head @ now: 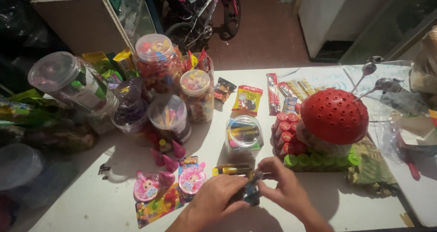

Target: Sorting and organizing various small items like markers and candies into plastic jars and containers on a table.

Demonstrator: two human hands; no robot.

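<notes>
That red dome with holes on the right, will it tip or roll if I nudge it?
The red dome probably tips easily: it sits high on a stack of small tubs. Freed, its rounded shape would likely roll. It looks like light, stiff plastic. The lollipops stuck in it may shake loose.

Beyond my white table (114, 200) the reddish-brown floor (268, 36) runs back into dim light. A pink and black bicycle (207, 11) leans there, a white cabinet (330, 15) to its right. A brown board (82, 22) stands at the far left.
</notes>
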